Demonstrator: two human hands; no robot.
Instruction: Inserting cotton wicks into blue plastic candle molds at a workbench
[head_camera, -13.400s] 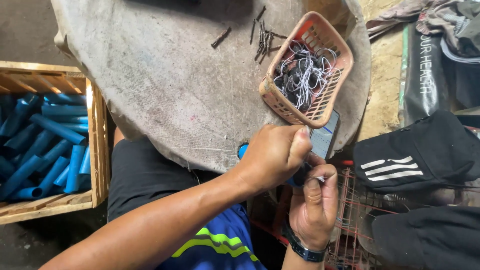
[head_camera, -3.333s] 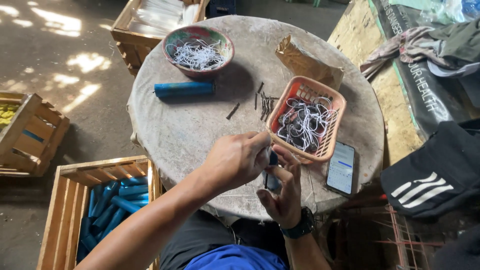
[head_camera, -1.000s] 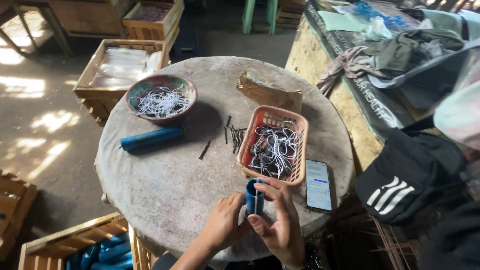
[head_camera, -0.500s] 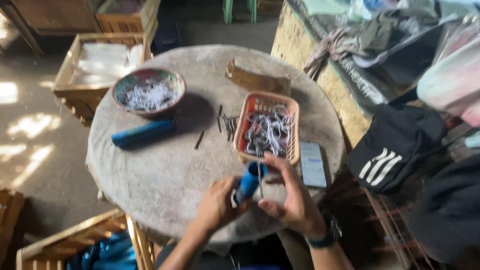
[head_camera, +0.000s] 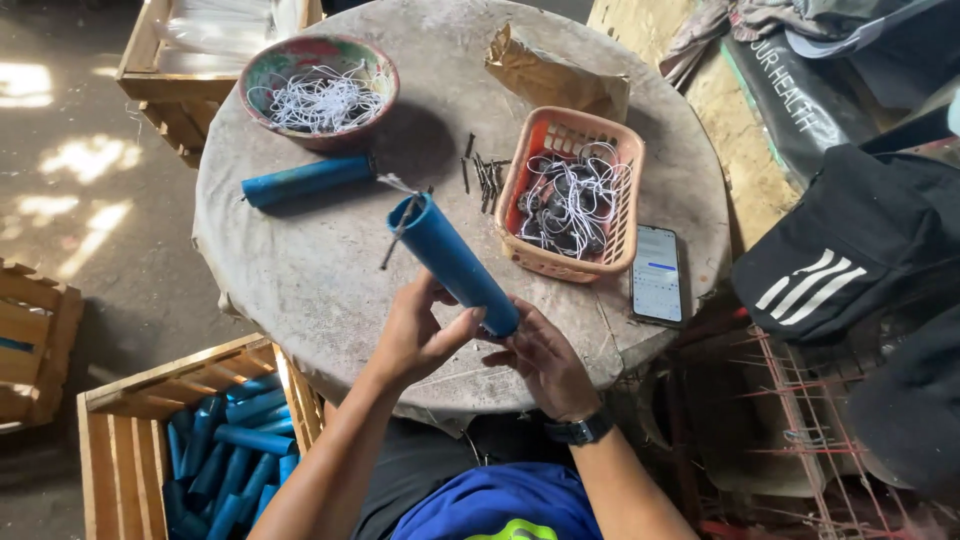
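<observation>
Blue tube (head_camera: 455, 265), long and round, matte paint, held tilted above the near edge of the round counter (head_camera: 300, 290). Upper end open and pointing away, with a thin white string (head_camera: 397, 186) coming out of its mouth; lower end hidden inside the fingers. Left hand (head_camera: 418, 335) wrapped around the middle of the tube from the left side, thumb lying along the underside. Right hand (head_camera: 545, 360) closed on the lower end, a dark watch (head_camera: 580, 430) on the wrist.

On the counter behind, a second blue tube (head_camera: 310, 180) lying flat, just in front of a painted bowl (head_camera: 262, 75) full of white strings. To the right, an orange plastic basket (head_camera: 520, 180) with small dark pieces and white strings, some dark nails (head_camera: 485, 172) beside it, and a phone (head_camera: 658, 273) with lit screen near the edge. Crumpled brown paper (head_camera: 550, 78) at the far side.

Below left, on the floor, a wooden crate (head_camera: 125, 440) holding many similar blue tubes.
</observation>
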